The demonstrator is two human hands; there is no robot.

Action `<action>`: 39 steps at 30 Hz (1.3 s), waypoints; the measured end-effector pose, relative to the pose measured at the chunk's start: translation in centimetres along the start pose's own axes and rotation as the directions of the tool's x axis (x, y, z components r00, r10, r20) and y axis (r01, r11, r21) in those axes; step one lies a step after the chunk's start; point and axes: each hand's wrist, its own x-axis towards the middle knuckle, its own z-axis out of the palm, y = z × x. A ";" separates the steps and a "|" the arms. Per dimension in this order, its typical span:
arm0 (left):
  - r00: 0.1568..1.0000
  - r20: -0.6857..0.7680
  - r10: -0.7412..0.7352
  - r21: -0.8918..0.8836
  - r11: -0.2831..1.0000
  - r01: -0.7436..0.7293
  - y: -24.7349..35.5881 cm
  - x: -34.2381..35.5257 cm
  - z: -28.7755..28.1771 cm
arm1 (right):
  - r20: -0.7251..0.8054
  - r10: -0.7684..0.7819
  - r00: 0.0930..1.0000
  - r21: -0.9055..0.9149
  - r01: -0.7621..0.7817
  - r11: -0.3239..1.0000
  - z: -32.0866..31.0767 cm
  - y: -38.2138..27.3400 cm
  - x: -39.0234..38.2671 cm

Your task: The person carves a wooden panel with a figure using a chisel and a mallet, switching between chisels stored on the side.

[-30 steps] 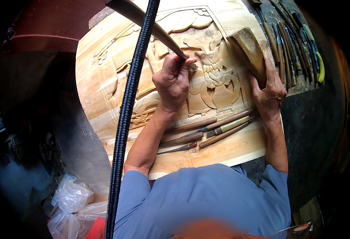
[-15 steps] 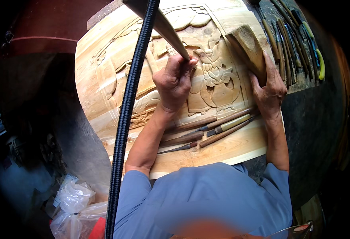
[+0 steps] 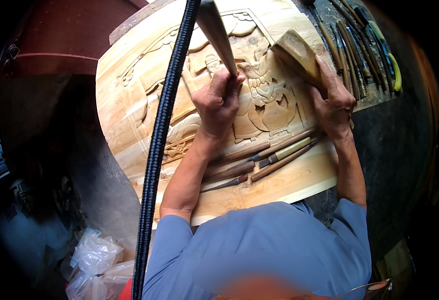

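Observation:
A pale wooden panel (image 3: pixel 124 115) carved in relief lies before me. My left hand (image 3: pixel 217 102) is closed round the lower part of a long-handled carving chisel (image 3: pixel 217 35); its handle rises toward the top of the view and its cutting end is hidden by my fingers. In my right hand (image 3: pixel 333 102) is a blocky wooden mallet (image 3: pixel 297 55), gripped by a handle the hand hides, its head up and to the left over the panel's right side. Below the carved figure (image 3: pixel 267 90), several wood-handled chisels (image 3: pixel 282 156) rest on the panel's near part.
A row of chisels and other tools (image 3: pixel 357 55) lies at the upper right, beside a yellow curved handle (image 3: pixel 395 75). A black braided cord (image 3: pixel 162 125) crosses the view. Clear plastic bags (image 3: pixel 97 260) are at the lower left, and a dark red surface (image 3: pixel 74 35) is behind.
The mallet and my right hand have shifted slightly left, toward the chisel. The chisel's handle has tipped more upright, its top moving right, while my left hand stays nearly in place.

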 end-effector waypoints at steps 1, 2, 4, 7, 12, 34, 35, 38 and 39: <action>1.000 -0.002 0.027 0.024 0.999 -0.027 0.0 -0.1 0.0 | 0.001 0.061 0.998 0.087 -0.061 0.994 -0.2 -0.3 0.0; 0.998 -0.011 0.056 0.049 0.997 -0.056 -0.1 0.0 0.0 | 0.004 0.114 0.993 0.172 -0.113 0.979 -0.6 -0.6 0.3; 0.992 -0.031 0.121 0.068 0.991 -0.119 -0.1 0.1 0.1 | 0.041 0.300 0.953 0.637 -0.257 0.727 -1.7 -1.4 1.3; 0.982 -0.032 0.186 0.130 0.975 -0.181 0.1 0.1 -0.5 | 0.071 0.340 0.938 0.894 -0.211 0.395 -5.3 -2.4 3.1; 0.967 -0.030 0.251 0.134 0.960 -0.245 -0.1 0.1 0.2 | -0.090 0.137 0.987 0.846 0.003 0.532 -10.7 -6.5 6.5; 0.967 0.013 0.254 0.134 0.958 -0.254 0.3 -0.4 -0.7 | -0.171 -0.562 0.809 -0.219 0.525 0.822 -13.4 -7.0 11.1; 0.966 0.012 0.259 0.139 0.956 -0.258 0.3 -0.3 -0.8 | -0.259 -0.417 0.871 -0.107 0.403 0.909 -13.4 -6.8 10.3; 0.970 0.026 0.242 0.128 0.961 -0.243 0.5 -0.2 -0.5 | -0.306 -0.255 0.917 0.061 0.286 0.956 -12.7 -7.8 9.3; 0.967 -0.005 0.256 0.135 0.958 -0.253 0.4 -0.2 -0.5 | -0.280 -0.364 0.889 0.018 0.384 0.923 -11.8 -9.0 9.9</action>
